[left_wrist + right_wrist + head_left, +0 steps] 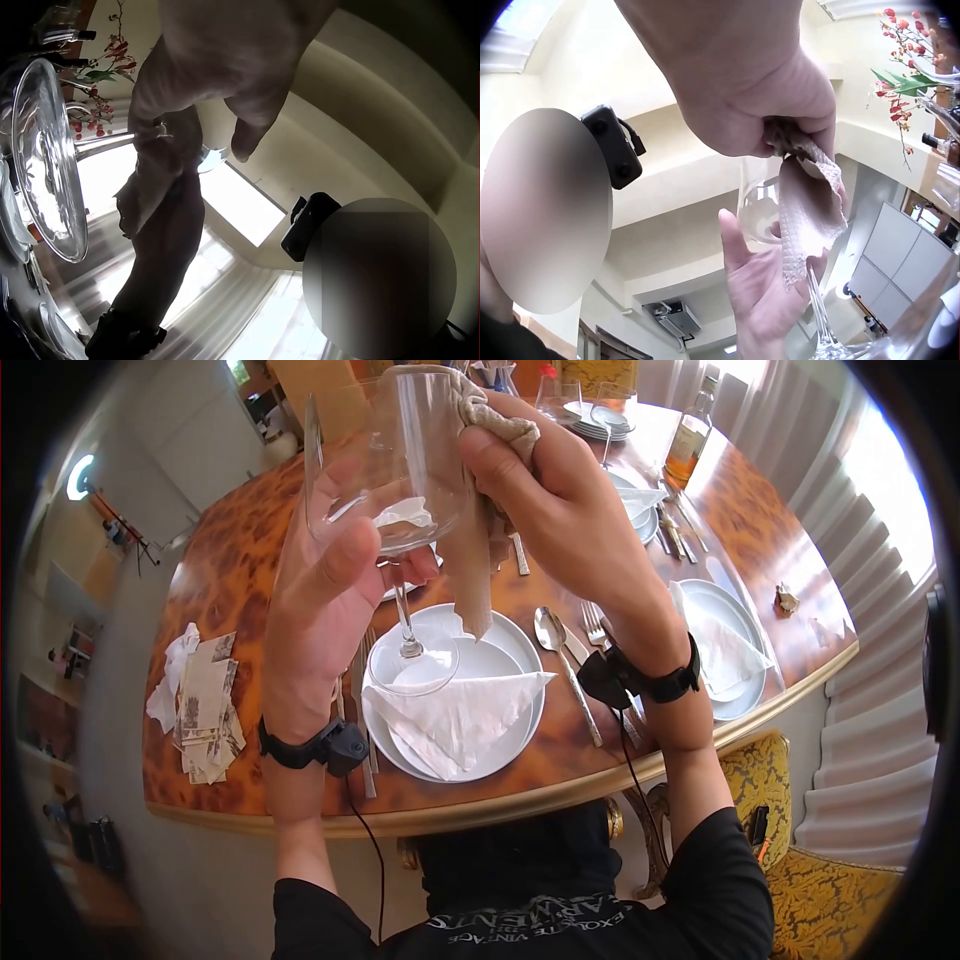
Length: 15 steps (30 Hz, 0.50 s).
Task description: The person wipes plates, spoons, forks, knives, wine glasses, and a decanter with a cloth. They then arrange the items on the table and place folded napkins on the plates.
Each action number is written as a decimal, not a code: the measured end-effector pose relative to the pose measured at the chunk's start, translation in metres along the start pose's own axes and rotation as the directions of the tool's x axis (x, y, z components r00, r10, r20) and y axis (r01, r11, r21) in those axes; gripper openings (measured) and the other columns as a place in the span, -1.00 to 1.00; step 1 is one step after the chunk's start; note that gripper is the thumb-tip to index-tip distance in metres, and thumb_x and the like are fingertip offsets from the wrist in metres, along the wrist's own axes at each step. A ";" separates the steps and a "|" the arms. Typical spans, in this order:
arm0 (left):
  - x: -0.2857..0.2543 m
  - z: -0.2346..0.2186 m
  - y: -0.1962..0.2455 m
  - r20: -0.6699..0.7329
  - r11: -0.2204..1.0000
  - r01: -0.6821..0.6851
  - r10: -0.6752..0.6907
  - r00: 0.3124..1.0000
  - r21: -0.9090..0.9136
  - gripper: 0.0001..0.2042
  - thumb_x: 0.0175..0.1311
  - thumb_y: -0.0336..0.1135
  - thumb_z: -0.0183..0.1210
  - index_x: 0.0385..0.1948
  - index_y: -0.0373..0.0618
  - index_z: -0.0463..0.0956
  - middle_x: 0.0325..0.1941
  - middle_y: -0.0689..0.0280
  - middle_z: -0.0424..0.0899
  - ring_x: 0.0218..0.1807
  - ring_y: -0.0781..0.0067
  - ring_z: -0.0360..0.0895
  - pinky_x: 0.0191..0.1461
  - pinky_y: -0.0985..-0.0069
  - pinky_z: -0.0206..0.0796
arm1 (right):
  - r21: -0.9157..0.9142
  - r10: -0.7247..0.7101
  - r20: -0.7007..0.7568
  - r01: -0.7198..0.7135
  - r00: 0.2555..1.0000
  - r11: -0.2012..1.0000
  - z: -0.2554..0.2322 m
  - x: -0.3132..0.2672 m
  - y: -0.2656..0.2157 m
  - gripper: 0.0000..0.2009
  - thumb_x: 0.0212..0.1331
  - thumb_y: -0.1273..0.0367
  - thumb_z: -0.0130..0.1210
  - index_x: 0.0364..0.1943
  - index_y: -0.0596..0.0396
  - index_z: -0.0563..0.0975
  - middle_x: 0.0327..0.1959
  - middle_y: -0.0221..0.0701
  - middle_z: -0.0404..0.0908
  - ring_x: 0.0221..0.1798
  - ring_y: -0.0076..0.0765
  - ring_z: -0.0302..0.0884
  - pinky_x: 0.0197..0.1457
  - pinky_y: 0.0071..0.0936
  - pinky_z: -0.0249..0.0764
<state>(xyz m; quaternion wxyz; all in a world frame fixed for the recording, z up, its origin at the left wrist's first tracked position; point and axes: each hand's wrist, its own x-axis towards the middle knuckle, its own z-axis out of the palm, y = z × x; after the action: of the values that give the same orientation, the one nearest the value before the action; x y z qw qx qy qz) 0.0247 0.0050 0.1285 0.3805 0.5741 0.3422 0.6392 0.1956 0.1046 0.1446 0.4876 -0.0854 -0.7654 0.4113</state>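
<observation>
In the head view a clear stemmed wine glass [425, 470] is held up over the table, bowl at the top and foot below. My left hand [312, 585] cradles the lower bowl and stem, thumb in front and fingers behind. My right hand [580, 510] grips a beige textured paper towel [468, 575] at the side of the bowl near the rim. The towel's loose end hangs beside the glass, and the right wrist view shows its dimpled surface [810, 217]. Below the glass foot lies a white plate [525, 735] with a folded white napkin [465, 720].
Cutlery, including a spoon [565, 670], flanks the plate. Left on the table lie paper scraps [208, 705]. Another plate [745, 705] with a napkin stands at right, near a crumpled wad [787, 600]. Farther back are a bottle [690, 440], stacked plates [605, 425] and more glasses.
</observation>
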 end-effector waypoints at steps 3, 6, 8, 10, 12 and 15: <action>0.000 0.000 -0.001 -0.086 0.998 0.057 -0.060 0.994 -0.034 -0.07 0.12 0.17 0.31 0.33 -0.29 0.01 0.08 -0.02 0.51 -0.14 0.26 0.59 -0.02 0.31 0.45 | -0.030 -0.011 -0.010 0.011 1.000 1.000 0.003 -0.001 0.003 -0.68 0.38 0.34 -0.06 0.11 0.20 0.45 -0.45 -0.40 0.57 -0.40 -0.57 0.44 -0.31 -0.49 0.43; 0.003 0.000 -0.005 -0.072 1.000 -0.030 0.030 0.997 -0.006 -0.04 0.09 0.19 0.33 0.32 -0.30 -0.01 0.08 -0.03 0.51 -0.09 0.24 0.61 -0.03 0.33 0.50 | -0.025 0.035 0.003 -0.035 0.999 0.999 0.006 0.000 -0.003 -0.58 0.33 0.31 -0.01 0.23 0.14 0.38 -0.16 -0.16 0.61 -0.17 -0.33 0.58 -0.11 -0.33 0.48; 0.002 -0.001 -0.008 -0.056 0.993 -0.036 0.042 0.998 0.108 -0.22 0.23 0.21 0.16 0.32 -0.10 0.06 0.24 0.07 0.46 -0.04 0.38 0.56 0.12 0.31 0.43 | 0.075 -0.040 0.057 0.036 0.998 0.997 0.011 0.001 -0.007 -0.54 0.40 0.41 -0.10 0.34 0.23 0.22 0.03 -0.23 0.51 0.03 -0.38 0.46 0.11 -0.42 0.37; 0.009 0.004 -0.019 -0.105 0.987 -0.151 0.157 0.982 0.063 -0.16 0.18 0.18 0.24 0.30 -0.21 0.04 0.18 -0.02 0.47 -0.11 0.30 0.60 0.03 0.35 0.48 | 0.100 -0.088 0.102 0.077 0.991 0.992 0.017 0.000 -0.014 -0.49 0.43 0.46 -0.15 0.41 0.27 0.09 0.17 -0.25 0.42 0.19 -0.44 0.36 0.26 -0.47 0.27; 0.009 0.000 -0.021 -0.154 0.965 -0.262 0.264 0.952 0.031 -0.10 0.13 0.15 0.31 0.29 -0.32 0.02 0.13 -0.11 0.48 -0.18 0.22 0.64 -0.06 0.39 0.53 | 0.118 -0.140 0.135 0.125 0.981 0.985 0.026 -0.003 -0.017 -0.48 0.41 0.45 -0.13 0.42 0.25 0.09 0.19 -0.22 0.39 0.20 -0.38 0.34 0.27 -0.44 0.26; 0.004 -0.009 -0.014 -0.121 0.987 -0.143 0.134 0.984 -0.067 -0.12 0.14 0.12 0.32 0.30 -0.28 0.02 0.16 -0.12 0.46 -0.17 0.22 0.64 -0.06 0.39 0.53 | 0.064 -0.210 0.132 0.203 0.969 0.977 0.039 -0.008 -0.014 -0.46 0.39 0.42 -0.10 0.42 0.23 0.10 0.22 -0.17 0.34 0.22 -0.29 0.32 0.27 -0.39 0.25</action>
<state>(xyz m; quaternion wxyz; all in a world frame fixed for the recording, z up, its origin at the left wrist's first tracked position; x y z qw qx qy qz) 0.0173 0.0155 0.1170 0.3358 0.5437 0.2985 0.7089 0.1717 0.0698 0.1420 0.4757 0.0353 -0.7914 0.3822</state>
